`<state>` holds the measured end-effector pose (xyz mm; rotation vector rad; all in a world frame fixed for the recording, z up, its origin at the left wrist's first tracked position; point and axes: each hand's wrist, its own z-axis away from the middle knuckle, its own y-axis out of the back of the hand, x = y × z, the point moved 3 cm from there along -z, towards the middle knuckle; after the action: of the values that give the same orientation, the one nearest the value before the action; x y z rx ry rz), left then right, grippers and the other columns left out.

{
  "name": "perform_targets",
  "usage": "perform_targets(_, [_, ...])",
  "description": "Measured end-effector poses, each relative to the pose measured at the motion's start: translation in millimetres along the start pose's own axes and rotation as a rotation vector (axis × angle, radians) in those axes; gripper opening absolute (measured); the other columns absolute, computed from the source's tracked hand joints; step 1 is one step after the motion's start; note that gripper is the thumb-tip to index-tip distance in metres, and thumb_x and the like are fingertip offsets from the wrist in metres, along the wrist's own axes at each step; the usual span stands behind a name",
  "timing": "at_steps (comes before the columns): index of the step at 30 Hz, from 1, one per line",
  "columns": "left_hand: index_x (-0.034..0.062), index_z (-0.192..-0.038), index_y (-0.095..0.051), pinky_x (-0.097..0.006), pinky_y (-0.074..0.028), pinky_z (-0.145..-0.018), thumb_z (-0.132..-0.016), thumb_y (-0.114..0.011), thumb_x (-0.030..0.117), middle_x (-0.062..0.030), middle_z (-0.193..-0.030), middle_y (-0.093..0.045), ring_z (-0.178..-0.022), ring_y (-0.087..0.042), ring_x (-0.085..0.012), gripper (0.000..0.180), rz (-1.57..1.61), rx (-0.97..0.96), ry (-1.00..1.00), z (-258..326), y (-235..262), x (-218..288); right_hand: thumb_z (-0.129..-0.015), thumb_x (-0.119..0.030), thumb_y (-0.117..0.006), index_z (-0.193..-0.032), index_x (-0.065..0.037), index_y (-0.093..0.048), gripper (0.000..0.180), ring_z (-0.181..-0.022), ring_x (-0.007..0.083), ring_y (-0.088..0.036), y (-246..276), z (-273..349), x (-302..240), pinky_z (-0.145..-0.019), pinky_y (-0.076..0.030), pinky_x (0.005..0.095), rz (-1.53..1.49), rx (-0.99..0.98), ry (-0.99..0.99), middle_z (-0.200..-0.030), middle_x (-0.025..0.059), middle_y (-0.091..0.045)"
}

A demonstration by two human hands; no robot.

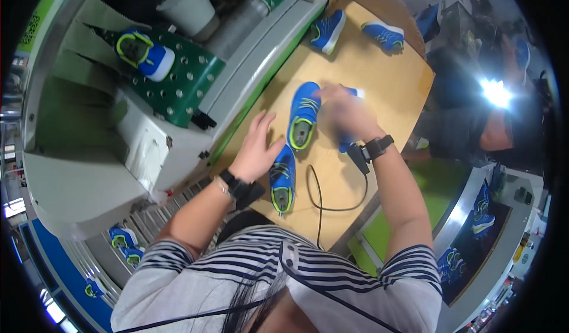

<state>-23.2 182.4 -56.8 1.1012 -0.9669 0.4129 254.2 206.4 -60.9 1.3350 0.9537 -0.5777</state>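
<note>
Left hand (258,149) lies flat and open on the tabletop (391,78) just left of the blue shoe (303,115), lying lengthwise away from the person, while the blurry right hand (347,112) touches its far end, grip unclear.

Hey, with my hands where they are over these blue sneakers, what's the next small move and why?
Probably close the right hand on the upper blue sneaker: it is blurred at the shoe's toe end, while the left hand lies open and flat on the wooden table beside the lower sneaker.
</note>
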Motion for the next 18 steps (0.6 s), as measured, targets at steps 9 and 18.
perform_targets(9, [-0.0022,-0.155,-0.017,-0.043,-0.038,-0.115,-0.080,-0.078,0.023,-0.0328,-0.151,-0.035,-0.141,-0.039,-0.0423,0.100,0.155,0.082,0.199,-54.4,-105.9,-27.2,-0.071,-0.034,-0.086,-0.136,-0.006,-0.049,0.080,-0.109,0.0355,-0.064,-14.7,21.3,95.5,-0.093,-0.052,0.0422,-0.153,0.189,-0.478,-0.116,0.0244,-0.064])
perform_targets(18, [0.0014,-0.150,-0.026,-0.035,-0.051,-0.096,-0.086,-0.075,0.013,-0.0187,-0.127,-0.059,-0.113,-0.061,-0.0246,0.082,0.494,-0.010,0.158,-38.4,-13.9,-11.8,-0.082,-0.017,-0.085,-0.141,0.001,-0.039,0.077,-0.115,0.0255,-0.059,15.4,148.2,-16.1,-0.097,-0.051,0.0353,-0.346,0.896,-0.337,-0.132,0.0162,-0.052])
